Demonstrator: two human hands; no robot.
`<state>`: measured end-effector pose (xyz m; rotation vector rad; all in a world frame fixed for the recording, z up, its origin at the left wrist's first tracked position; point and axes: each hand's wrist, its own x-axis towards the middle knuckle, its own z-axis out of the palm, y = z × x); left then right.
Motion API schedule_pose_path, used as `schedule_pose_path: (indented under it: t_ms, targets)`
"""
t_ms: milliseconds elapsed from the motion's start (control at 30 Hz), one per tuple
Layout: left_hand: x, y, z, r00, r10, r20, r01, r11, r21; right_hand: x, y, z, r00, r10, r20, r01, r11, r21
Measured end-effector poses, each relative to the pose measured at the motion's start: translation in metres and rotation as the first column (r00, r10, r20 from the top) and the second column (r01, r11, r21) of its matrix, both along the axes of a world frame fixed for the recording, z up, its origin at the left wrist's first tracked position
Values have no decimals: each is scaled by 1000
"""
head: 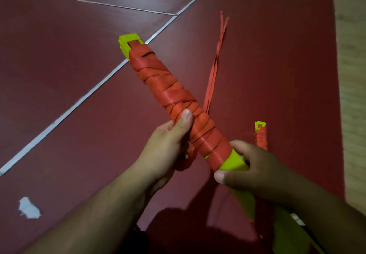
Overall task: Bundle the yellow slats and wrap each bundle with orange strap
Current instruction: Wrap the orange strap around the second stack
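Your left hand [166,146] is curled round the middle of the bundle [178,99], thumb pressed flat on the orange strap [156,69]. Your right hand [255,168] grips the bare lower end, where the yellow slats [234,161] show as smooth, flat, lime-tinted strips stacked face to face. The bundle slants away from you toward the upper left, and its far tips are squared, with a rectangular notch. The strap is a glossy ribbon wound in uneven overlapping spirals, broad bands at the far end and narrower, tighter turns near your thumb. A fold of it hangs below your left palm. Thin loose strap tails [215,65] lie flat on the floor to the right of the bundle. A second wrapped bundle [261,136] lies just behind your right hand, yellow tip showing. The maroon floor [79,35] is matte, crossed by thin metallic seams [99,83], with a ragged white patch [28,208] at lower left.
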<state>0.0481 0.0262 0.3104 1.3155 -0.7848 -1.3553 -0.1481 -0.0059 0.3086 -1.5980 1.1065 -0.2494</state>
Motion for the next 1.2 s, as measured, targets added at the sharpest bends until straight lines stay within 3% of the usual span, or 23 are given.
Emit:
schedule_pose_path:
  t_ms: [67,133,333,467,633,800,900,1033,1133,1200]
  targets:
    - [3,0,-1,998,-56,-26,54,996,-72,-2,1,4,978,7,207,-91,911,402]
    - [5,0,2,991,-133,-32,128,985,-117,-3,4,7,955,65,289,-224,797,560]
    - [35,-4,4,946,-243,214,277,950,-146,-6,4,6,973,-19,231,-52,954,294]
    - [45,-4,1,854,-286,434,354,932,-82,-13,6,9,972,-50,231,-14,964,265]
    - [32,-1,0,775,-276,568,368,928,-51,-16,9,3,990,-81,113,60,983,176]
    - [4,5,5,898,-258,356,288,957,-32,-16,9,-8,992,-108,-70,101,990,-98]
    - [-15,9,-2,915,-73,397,101,994,-49,-16,11,-21,977,-107,-187,45,950,-307]
    - [-23,9,-10,927,95,364,-67,994,-88,-14,14,-26,979,-40,-199,-47,910,-413]
    - [-16,5,-4,979,131,153,-113,986,-120,-12,10,-16,999,42,-27,-49,940,-337]
    - [-10,3,-1,993,115,37,-107,982,-157,-12,5,-8,975,45,219,-48,999,6]
